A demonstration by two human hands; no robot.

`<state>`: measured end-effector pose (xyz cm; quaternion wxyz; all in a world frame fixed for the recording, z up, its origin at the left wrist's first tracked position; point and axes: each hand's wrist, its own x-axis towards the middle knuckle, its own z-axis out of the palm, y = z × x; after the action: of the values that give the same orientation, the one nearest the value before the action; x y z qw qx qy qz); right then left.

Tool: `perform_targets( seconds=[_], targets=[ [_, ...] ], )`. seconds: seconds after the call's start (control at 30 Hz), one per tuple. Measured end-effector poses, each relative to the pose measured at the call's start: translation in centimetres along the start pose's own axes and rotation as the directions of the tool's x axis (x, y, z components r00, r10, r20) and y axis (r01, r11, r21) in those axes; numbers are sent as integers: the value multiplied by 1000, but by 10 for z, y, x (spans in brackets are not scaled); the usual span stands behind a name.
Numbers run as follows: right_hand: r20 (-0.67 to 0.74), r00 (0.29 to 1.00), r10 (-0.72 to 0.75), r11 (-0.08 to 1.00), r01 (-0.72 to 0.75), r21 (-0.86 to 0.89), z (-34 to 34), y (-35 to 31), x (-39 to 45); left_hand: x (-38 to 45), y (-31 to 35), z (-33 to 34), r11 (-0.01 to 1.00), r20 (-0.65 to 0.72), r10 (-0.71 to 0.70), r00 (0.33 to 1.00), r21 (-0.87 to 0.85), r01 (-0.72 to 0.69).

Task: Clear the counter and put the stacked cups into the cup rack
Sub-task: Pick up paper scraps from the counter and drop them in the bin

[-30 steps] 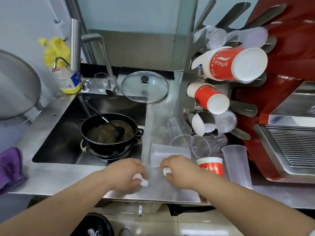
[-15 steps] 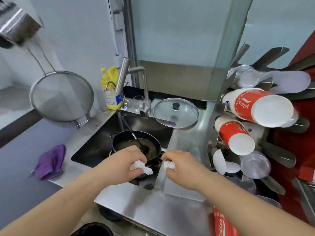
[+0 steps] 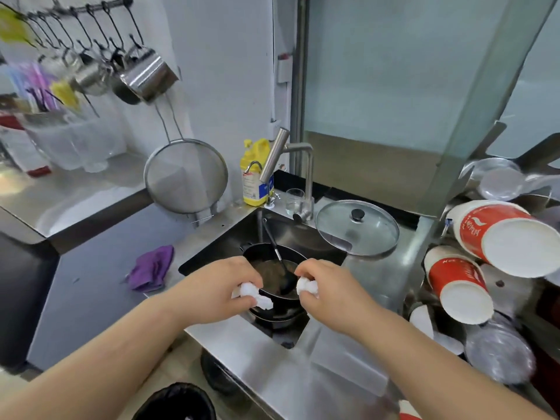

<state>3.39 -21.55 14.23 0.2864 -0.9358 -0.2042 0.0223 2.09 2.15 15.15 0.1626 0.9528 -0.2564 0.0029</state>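
Observation:
My left hand is closed on a crumpled white paper scrap, held above the front of the sink. My right hand grips a second white scrap a little to the right, over the black pot. At the right edge stands the metal cup rack, with two stacks of red-and-white paper cups lying on its arms. Clear plastic cups sit blurred lower in the rack. The steel counter lies below my hands.
The sink holds the pot with a ladle. A glass lid, a small glass, a tap and a yellow bottle stand behind. A strainer leans left, near a purple cloth. A black bin is below.
Both hands lifted off the counter with the white scraps and now hold them over the sink. My view swung left and up, so the loose cups on the counter dropped out of sight.

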Motion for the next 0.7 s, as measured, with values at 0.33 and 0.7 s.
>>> perform_targets(
  seconds=[0.33,0.7],
  targets=[
    [111,994,-2,998,9,-66,52,-79,32,-81,-61,-28,988,9,-155,988,7,155],
    [303,938,-169,973,207,-98,179,-174,49,-216,-144,-1,898,34,-431,902,-80,432]
  ],
)
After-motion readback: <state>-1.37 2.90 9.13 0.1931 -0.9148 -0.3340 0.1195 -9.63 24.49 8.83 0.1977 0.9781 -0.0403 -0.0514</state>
